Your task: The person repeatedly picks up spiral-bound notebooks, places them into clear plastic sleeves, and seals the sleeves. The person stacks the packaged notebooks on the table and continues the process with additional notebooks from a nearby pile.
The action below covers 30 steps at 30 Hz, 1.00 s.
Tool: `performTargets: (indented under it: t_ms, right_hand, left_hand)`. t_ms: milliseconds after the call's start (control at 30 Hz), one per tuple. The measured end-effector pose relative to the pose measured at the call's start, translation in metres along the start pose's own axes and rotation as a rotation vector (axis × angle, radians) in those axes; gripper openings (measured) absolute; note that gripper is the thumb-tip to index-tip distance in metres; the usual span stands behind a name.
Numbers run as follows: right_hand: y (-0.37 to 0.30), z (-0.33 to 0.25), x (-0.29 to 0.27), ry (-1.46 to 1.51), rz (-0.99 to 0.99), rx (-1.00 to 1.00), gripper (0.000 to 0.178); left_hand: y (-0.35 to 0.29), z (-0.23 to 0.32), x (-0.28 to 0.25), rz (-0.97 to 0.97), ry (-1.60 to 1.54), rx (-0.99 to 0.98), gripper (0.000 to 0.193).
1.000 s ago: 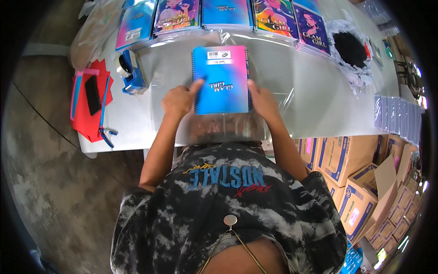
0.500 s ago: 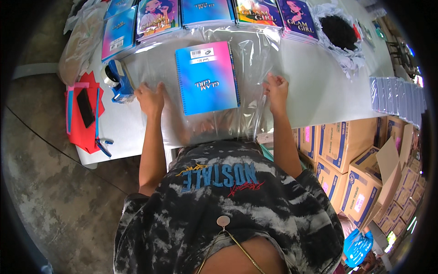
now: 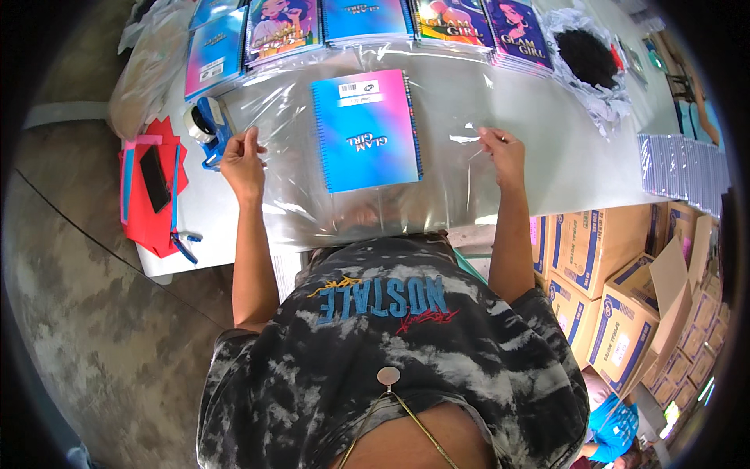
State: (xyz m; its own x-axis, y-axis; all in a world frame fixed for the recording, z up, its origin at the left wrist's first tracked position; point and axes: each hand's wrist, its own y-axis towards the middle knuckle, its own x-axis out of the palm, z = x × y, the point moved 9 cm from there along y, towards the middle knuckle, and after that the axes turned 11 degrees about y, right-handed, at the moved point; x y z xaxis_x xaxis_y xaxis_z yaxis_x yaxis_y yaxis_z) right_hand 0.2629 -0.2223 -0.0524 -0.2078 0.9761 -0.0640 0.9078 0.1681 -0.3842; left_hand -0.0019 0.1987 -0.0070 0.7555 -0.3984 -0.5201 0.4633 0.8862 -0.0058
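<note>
Plastic sheet (image 3: 437,141): one clear film, spread flat on the white bench (image 3: 562,168), its near edge hanging over the bench front toward the person. Judged very light, limp and slippery, prone to creasing and clinging; best held at its side edges, as it is now, with both sides kept taut.

Left hand (image 3: 244,162): closed in a pinch on the left edge of the sheet, fingers curled. Right hand (image 3: 504,152): likewise pinched shut on the right edge, where the film is lifted slightly and wrinkled.

Notebook (image 3: 366,129): one, spiral-bound, blue-to-pink cover, lying back side up on the middle of the sheet between the two hands. Judged stiff, flat and moderately light; it weighs the film down. Grip by the long edges, away from the wire spine.

Left of the sheet: one blue tape dispenser (image 3: 209,129) just beside the left hand; one red folder (image 3: 152,195) at the bench's left end, with one dark phone (image 3: 155,178) lying on it.

Far edge: row of notebooks (image 3: 367,19), five covers visible, some appearing to be stacks; exact totals cannot be told. One crumpled bag with dark contents (image 3: 590,59) at far right.

Off the bench, right: cardboard boxes (image 3: 617,313), at least five, not fully countable.
</note>
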Motion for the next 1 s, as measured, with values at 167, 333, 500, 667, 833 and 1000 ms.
performTargets:
  t_ms: [167, 333, 500, 667, 833, 1000]
  right_hand:
    - [0.003, -0.022, 0.004, -0.599, 0.096, -0.436, 0.025]
    - [-0.002, -0.018, 0.012, -0.427, 0.035, -0.227, 0.017]
    - [-0.002, -0.021, -0.001, -0.212, 0.207, -0.473, 0.015]
    - [-0.004, -0.025, 0.004, -0.466, 0.121, -0.274, 0.038]
    - [-0.011, -0.024, 0.013, -0.33, 0.08, -0.219, 0.065]
    - [-0.023, -0.035, 0.035, 0.264, -0.148, -0.13, 0.068]
  left_hand:
    - [-0.008, 0.011, 0.01, -0.198, 0.023, 0.02, 0.031]
    - [-0.028, 0.007, 0.031, -0.676, 0.181, 0.007, 0.03]
    - [-0.036, 0.033, 0.025, -0.705, 0.091, -0.056, 0.022]
    - [-0.042, 0.038, 0.03, -0.751, 0.089, -0.042, 0.021]
    - [-0.044, 0.046, 0.035, -0.772, 0.066, -0.01, 0.023]
    - [-0.035, 0.043, 0.039, -0.82, 0.084, 0.043, 0.022]
